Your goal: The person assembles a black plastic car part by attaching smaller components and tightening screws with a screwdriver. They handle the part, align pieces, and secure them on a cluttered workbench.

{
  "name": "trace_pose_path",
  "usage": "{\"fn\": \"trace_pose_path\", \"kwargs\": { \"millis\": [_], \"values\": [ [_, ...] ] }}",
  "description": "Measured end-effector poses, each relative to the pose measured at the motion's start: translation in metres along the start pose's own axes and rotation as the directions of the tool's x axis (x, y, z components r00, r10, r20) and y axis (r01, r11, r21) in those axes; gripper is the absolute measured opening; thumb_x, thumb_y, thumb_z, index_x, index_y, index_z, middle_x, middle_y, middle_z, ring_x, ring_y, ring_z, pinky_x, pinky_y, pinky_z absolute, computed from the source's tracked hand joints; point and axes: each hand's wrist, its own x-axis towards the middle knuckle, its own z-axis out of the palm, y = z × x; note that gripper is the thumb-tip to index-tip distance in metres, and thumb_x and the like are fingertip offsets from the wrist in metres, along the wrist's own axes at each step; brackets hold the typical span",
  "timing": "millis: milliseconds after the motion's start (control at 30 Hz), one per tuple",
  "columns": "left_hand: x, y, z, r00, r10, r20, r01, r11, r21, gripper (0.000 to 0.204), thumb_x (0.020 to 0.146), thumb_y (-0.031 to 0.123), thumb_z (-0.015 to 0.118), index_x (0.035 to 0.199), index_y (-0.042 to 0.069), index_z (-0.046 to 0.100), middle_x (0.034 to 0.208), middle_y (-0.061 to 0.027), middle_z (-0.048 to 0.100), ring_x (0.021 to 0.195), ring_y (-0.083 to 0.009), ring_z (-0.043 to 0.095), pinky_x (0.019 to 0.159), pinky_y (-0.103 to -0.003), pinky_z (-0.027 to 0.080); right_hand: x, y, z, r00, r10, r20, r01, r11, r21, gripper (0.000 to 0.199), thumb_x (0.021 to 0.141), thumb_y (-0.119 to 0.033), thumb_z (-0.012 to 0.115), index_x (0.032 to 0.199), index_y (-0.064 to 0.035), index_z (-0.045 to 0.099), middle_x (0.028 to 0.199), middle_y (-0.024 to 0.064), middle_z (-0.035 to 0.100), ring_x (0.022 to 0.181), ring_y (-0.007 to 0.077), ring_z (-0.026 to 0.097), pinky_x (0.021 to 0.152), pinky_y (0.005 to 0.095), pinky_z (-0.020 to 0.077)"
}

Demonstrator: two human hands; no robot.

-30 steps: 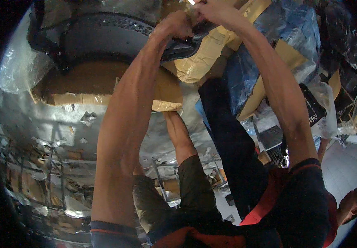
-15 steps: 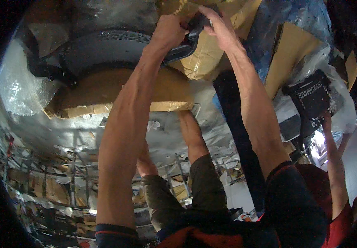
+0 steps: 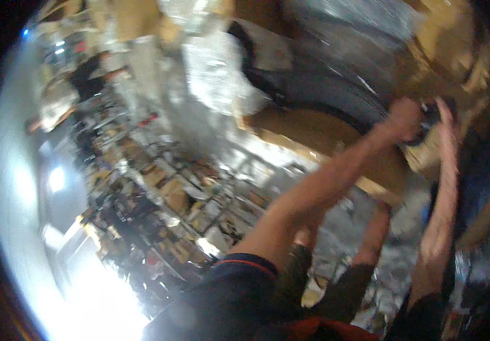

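A long, curved black plastic panel [image 3: 336,94], like a car bumper, spans the upper right. My left hand [image 3: 407,119] is closed round its right end. Just to the right, my right hand [image 3: 445,116] grips the dark tip of the same end, its fingers partly smeared by motion. Under the panel lies a curved cardboard piece [image 3: 324,133] with a pale, folded front edge. Brown wrapping [image 3: 455,34] sits beyond my hands.
Clear bubble wrap [image 3: 213,71] hangs left of the panel. Racks crowded with boxes and parts [image 3: 171,193] fill the left and middle. A person [image 3: 57,105] bends over at the far left. Strong light [image 3: 97,290] glares at lower left.
The view has swung left and tilted, so my hands and the panel appear farther right. Both hands stay at the panel's end. The co-worker at the right has left the picture.
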Motion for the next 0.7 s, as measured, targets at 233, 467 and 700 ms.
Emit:
{"fn": "trace_pose_path", "kwargs": {
  "millis": [233,467,700],
  "values": [
    [0.017,-0.022,0.002,0.954,-0.287,-0.092,0.175,0.776,-0.606,0.027,0.068,0.013,0.081,0.093,0.010,0.074,0.071,-0.0102,0.071,0.070,-0.0253,0.071,0.070,-0.040,0.056,0.004,0.039,0.034,0.977,0.151,-0.153,-0.133,0.984,0.121,0.045,0.103,-0.024,0.045,0.146,-0.0108,0.051,0.153,0.0142,0.042,0.142,0.0336,0.037,0.119,0.0439,0.0288],
    [0.023,-0.028,0.008,0.941,-0.338,0.010,0.245,0.661,-0.709,0.022,0.072,0.004,0.080,0.092,0.001,0.071,0.070,-0.0118,0.071,0.060,-0.0230,0.071,0.052,-0.035,0.056,-0.003,0.028,0.028,0.996,-0.044,-0.082,0.038,0.997,-0.071,0.042,0.104,-0.032,0.046,0.140,-0.0117,0.054,0.143,0.0149,0.048,0.134,0.0329,0.045,0.110,0.0458,0.0358],
    [0.016,-0.011,-0.018,0.860,-0.450,0.242,0.413,0.334,-0.847,0.014,0.077,0.000,0.077,0.087,-0.005,0.069,0.067,-0.0139,0.069,0.059,-0.0216,0.071,0.046,-0.030,0.053,0.002,-0.022,0.007,0.992,0.126,-0.004,-0.118,0.934,0.338,0.042,0.103,-0.037,0.050,0.132,-0.0069,0.057,0.126,0.0139,0.057,0.119,0.0345,0.053,0.102,0.0473,0.0395]
  ]
}}
